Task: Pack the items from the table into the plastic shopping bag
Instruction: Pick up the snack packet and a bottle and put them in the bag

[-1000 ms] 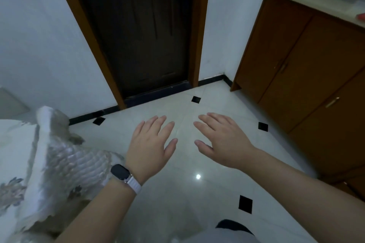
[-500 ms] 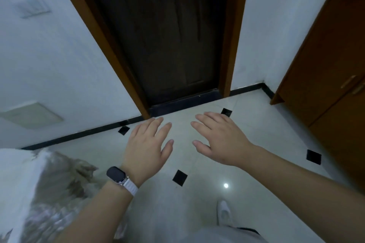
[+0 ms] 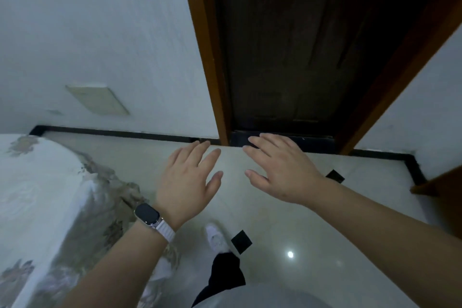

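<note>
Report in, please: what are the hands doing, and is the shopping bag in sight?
Both open and empty: left hand, right hand, held out over the floor. No bag or items in view. Dark door ahead; floral cloth at left.

— How were the hands held?
— Both palms faced down. The left hand (image 3: 190, 182) and the right hand (image 3: 282, 170) hovered side by side, not touching, fingers straight and slightly spread, gripping nothing.
— And the arms?
— The left forearm (image 3: 120, 257) and the right forearm (image 3: 375, 227) were bare and stretched forward.
</note>
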Action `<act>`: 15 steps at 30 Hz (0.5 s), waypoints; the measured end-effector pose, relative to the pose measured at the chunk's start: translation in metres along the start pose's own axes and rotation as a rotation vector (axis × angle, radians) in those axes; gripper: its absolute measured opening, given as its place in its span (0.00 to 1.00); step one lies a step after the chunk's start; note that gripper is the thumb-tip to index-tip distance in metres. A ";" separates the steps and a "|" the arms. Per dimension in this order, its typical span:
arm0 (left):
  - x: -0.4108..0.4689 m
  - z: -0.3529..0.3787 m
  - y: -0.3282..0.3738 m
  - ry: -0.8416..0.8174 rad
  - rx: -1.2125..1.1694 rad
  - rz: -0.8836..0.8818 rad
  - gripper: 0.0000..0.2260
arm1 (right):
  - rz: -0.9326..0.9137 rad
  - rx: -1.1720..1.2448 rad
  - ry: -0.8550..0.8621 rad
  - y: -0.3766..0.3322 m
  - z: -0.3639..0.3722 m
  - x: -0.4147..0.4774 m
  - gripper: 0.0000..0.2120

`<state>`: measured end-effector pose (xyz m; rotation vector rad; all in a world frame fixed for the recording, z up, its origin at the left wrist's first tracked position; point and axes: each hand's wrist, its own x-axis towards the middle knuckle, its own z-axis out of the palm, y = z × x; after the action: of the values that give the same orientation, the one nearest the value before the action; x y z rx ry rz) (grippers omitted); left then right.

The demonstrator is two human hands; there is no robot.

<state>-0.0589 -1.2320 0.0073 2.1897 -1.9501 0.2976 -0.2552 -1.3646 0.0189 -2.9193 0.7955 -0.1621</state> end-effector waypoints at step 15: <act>0.104 0.038 -0.261 0.193 -0.044 -0.227 0.19 | -0.288 -0.089 0.025 -0.072 0.014 0.314 0.24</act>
<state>0.2128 -1.3119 -0.0030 2.2346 -1.5771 0.4081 0.0515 -1.4621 0.0376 -3.1089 0.3895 -0.1925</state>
